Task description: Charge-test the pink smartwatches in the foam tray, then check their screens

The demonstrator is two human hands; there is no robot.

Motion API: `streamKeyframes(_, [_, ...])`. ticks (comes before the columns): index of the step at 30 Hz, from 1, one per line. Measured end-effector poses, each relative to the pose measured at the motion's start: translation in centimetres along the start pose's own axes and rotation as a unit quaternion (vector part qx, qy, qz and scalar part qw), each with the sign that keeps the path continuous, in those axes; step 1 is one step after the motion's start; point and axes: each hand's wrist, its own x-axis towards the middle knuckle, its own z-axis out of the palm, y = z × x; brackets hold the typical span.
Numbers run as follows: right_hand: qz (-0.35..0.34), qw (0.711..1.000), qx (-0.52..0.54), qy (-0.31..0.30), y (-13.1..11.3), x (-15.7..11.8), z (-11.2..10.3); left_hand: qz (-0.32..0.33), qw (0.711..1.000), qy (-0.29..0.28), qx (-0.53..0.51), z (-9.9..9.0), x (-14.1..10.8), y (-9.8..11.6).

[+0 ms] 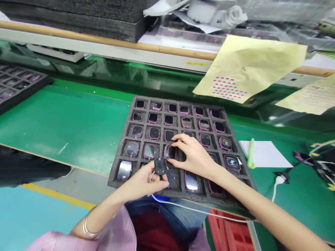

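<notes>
A dark grey foam tray (117,164) full of purple-framed watch cases with dark screens lies in front of me. In my left hand (146,182) is a small black square charger (160,166), held between thumb and fingers over the tray's near rows, with a white cable (199,210) trailing from it to the right. My right hand (195,153) reaches in from the right. Its thumb and fingers close around a purple watch case (170,152) at a middle compartment; whether the case is clear of the foam I cannot tell.
Another watch tray (19,82) sits at the far left of the green bench (78,122). To the right lie white paper (269,154), a green pen (251,153) and cables (281,178). Yellow sheets (251,66) hang from the shelf edge. A red crate (230,232) stands below.
</notes>
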Motion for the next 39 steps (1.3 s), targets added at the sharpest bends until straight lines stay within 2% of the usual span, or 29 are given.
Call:
streamKeyframes(2, [-0.014,0.996,0.084,0.035,-0.4,-0.6,-0.8,0.004,1.0,-0.005,-0.01,-0.1,0.1,-0.1])
streamKeyframes(4, [-0.046,0.99,0.132,0.023,-1.3,-1.1,-1.3,0.008,1.0,-0.006,-0.019,-0.1,0.2,-0.1])
streamKeyframes(8, [-0.086,0.99,0.111,-0.02,-3.2,-1.4,-0.6,0.016,1.0,0.016,-0.006,0.1,0.2,-0.3])
streamKeyframes(14, [-0.112,0.992,0.066,-0.005,-3.8,-1.5,0.8,0.021,0.998,0.057,0.027,0.4,0.2,-0.9])
streamKeyframes(24, [-0.085,0.983,0.137,0.084,-4.0,-2.6,2.8,0.051,0.997,0.057,-0.03,0.4,0.0,-0.6])
streamKeyframes(39, [-0.077,0.982,0.152,0.077,-3.4,-2.7,3.1,0.037,0.997,0.068,-0.027,0.6,0.1,-1.0])
